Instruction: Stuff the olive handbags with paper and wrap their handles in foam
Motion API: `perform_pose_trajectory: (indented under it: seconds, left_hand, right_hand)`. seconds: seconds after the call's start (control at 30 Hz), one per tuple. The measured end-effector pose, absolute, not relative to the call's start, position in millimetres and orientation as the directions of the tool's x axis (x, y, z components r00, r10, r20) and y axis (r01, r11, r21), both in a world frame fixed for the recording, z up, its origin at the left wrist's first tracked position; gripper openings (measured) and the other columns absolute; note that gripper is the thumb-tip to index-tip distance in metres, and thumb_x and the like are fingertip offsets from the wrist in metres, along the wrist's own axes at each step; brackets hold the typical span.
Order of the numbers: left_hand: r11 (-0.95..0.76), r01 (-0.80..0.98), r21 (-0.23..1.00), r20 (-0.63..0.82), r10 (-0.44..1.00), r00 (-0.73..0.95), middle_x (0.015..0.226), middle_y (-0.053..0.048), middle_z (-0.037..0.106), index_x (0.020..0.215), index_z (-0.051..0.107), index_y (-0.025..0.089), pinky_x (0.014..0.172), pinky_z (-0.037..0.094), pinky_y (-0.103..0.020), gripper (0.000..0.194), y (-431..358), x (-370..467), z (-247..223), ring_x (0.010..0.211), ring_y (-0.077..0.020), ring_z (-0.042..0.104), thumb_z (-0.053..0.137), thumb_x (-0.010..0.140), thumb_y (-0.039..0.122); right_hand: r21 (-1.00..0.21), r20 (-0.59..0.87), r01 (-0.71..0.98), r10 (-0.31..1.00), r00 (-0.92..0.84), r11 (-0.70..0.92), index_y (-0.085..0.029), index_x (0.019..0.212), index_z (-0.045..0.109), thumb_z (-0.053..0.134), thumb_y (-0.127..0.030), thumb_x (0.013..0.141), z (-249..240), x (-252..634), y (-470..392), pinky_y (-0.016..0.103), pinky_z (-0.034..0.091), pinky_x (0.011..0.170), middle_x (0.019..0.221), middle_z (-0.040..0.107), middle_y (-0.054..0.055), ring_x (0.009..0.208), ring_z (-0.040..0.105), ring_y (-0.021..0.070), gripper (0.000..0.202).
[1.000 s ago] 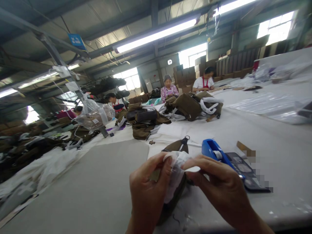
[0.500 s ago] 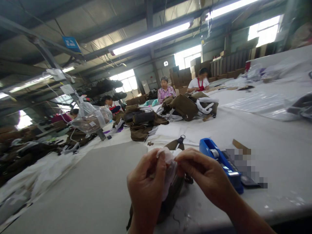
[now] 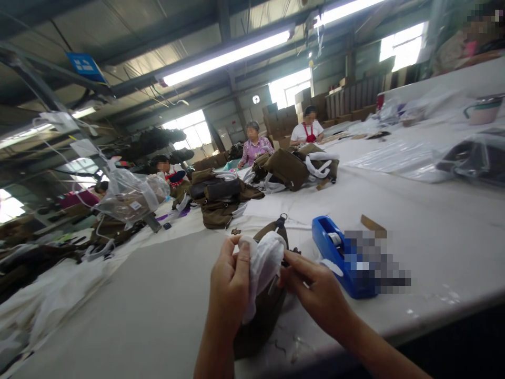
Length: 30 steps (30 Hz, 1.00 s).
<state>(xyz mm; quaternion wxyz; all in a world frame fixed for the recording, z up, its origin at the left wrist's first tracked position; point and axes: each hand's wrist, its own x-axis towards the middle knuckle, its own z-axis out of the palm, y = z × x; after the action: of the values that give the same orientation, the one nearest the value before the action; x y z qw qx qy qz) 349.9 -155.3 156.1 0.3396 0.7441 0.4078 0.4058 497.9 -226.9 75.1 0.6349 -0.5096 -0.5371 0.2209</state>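
Note:
In the head view, my left hand (image 3: 231, 281) is closed, thumb against fingers, on crumpled white tissue paper (image 3: 268, 255). The fingers of my right hand (image 3: 317, 289) are pinched at the paper's right edge; their tips are partly hidden. Beneath the paper lies an olive-brown fabric bag (image 3: 258, 334), its narrow upper end carrying a dark tab with a metal ring (image 3: 283, 217). Dark hardware shows beside my right fingertips. A blue tape dispenser (image 3: 353, 276) stands just right of the bag, with a white piece by its left side.
Brown bags with white-wrapped handles (image 3: 294, 168) are piled farther back. A grey sheet (image 3: 153, 295) covers the table at left. A brown strip (image 3: 373, 226) lies behind the dispenser, and clear plastic (image 3: 394, 160) at right. Several people sit across the table.
The white paper has spread into a larger rounded fold between my hands. My right hand has come down slightly along its right side. The whole view has shifted rightward.

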Motion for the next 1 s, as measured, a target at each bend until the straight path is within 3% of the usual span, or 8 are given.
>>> perform_pose_trajectory:
  seconds: [0.13, 0.27, 0.43, 0.5, 0.63, 0.77, 0.87, 1.0]
  left_hand:
    - [-0.337, 0.197, 0.921, 0.252, 0.899, 0.358, 0.064, 0.006, 0.056, 0.103, 0.059, 0.023, 0.051, 0.040, -0.018, 0.035, -147.5, 348.2, 150.6, 0.057, -0.0117, 0.052, 0.056, 0.096, 0.057]
    - [-0.381, 0.241, 0.892, 0.305, 0.904, 0.299, 0.064, 0.005, 0.060, 0.105, 0.059, 0.022, 0.049, 0.039, -0.017, 0.036, -149.5, 347.2, 150.6, 0.053, -0.0108, 0.051, 0.056, 0.096, 0.057]
    - [-0.586, 0.352, 0.730, 0.551, 0.809, 0.205, 0.070, 0.002, 0.069, 0.100, 0.065, 0.021, 0.054, 0.044, -0.017, 0.025, -163.2, 354.6, 159.1, 0.058, -0.0107, 0.060, 0.060, 0.097, 0.045]
    - [-0.650, 0.346, 0.677, 0.629, 0.755, 0.186, 0.076, 0.001, 0.072, 0.099, 0.068, 0.021, 0.060, 0.048, -0.017, 0.018, -167.0, 356.4, 162.1, 0.065, -0.0110, 0.066, 0.063, 0.096, 0.038]
    - [-0.700, 0.289, 0.653, 0.680, 0.710, 0.183, 0.082, 0.001, 0.076, 0.098, 0.072, 0.022, 0.065, 0.053, -0.018, 0.012, -171.9, 354.0, 165.1, 0.070, -0.0118, 0.071, 0.066, 0.095, 0.032]
    - [-0.673, 0.217, 0.707, 0.648, 0.739, 0.182, 0.084, -0.001, 0.077, 0.099, 0.073, 0.021, 0.067, 0.056, -0.020, 0.015, -178.7, 351.6, 166.6, 0.073, -0.0134, 0.072, 0.067, 0.095, 0.034]
    - [-0.610, 0.148, 0.779, 0.583, 0.791, 0.186, 0.089, -0.002, 0.077, 0.100, 0.073, 0.020, 0.073, 0.058, -0.022, 0.017, -182.9, 352.6, 167.0, 0.079, -0.0148, 0.073, 0.066, 0.096, 0.034]
    - [-0.567, 0.060, 0.821, 0.549, 0.815, 0.183, 0.087, -0.002, 0.077, 0.101, 0.072, 0.019, 0.069, 0.060, -0.023, 0.017, -186.3, 353.2, 166.5, 0.076, -0.0154, 0.074, 0.066, 0.096, 0.034]
  right_hand:
    - [-0.934, 0.341, 0.174, 0.922, 0.184, 0.311, -0.016, 0.118, 0.070, 0.060, -0.036, 0.098, 83.2, 495.7, -229.5, 0.023, 0.048, 0.056, 0.068, 0.069, 0.000, 0.059, 0.062, 0.0137, 0.030]
    - [-0.950, 0.293, 0.176, 0.934, 0.203, 0.260, -0.020, 0.114, 0.068, 0.067, -0.032, 0.094, 98.6, 501.7, -245.8, 0.020, 0.047, 0.061, 0.070, 0.071, -0.001, 0.064, 0.063, 0.0119, 0.023]
    - [-0.945, 0.214, -0.250, 0.977, 0.022, 0.213, -0.021, 0.112, 0.066, 0.063, -0.043, 0.097, 124.8, 512.9, -261.1, 0.015, 0.037, 0.042, 0.103, 0.077, 0.007, 0.043, 0.048, 0.0016, 0.026]
    - [-0.924, 0.258, -0.296, 0.966, -0.016, 0.242, -0.023, 0.115, 0.069, 0.063, -0.038, 0.096, 132.2, 516.3, -258.1, 0.015, 0.039, 0.042, 0.119, 0.073, 0.010, 0.043, 0.051, 0.0008, 0.025]
    - [-0.892, 0.453, 0.031, 0.887, 0.092, 0.452, -0.028, 0.117, 0.075, 0.063, -0.022, 0.093, 138.0, 517.7, -249.1, 0.017, 0.050, 0.050, 0.098, 0.077, 0.003, 0.051, 0.062, 0.0067, 0.027]
    - [-0.641, 0.735, 0.482, 0.659, 0.162, 0.597, -0.032, 0.106, 0.080, 0.068, -0.025, 0.092, 139.6, 514.5, -241.6, 0.021, 0.057, 0.065, 0.096, 0.074, 0.003, 0.080, 0.071, 0.0161, 0.020]
    - [-0.624, 0.757, 0.497, 0.623, 0.196, 0.602, -0.031, 0.096, 0.081, 0.070, -0.046, 0.091, 140.1, 511.6, -233.2, 0.025, 0.060, 0.067, 0.102, 0.075, 0.005, 0.086, 0.072, 0.0206, 0.019]
    - [-0.788, 0.598, 0.374, 0.753, 0.275, 0.489, -0.028, 0.087, 0.081, 0.073, -0.058, 0.084, 140.2, 508.0, -224.2, 0.023, 0.059, 0.052, 0.074, 0.077, 0.003, 0.060, 0.070, 0.0183, 0.031]
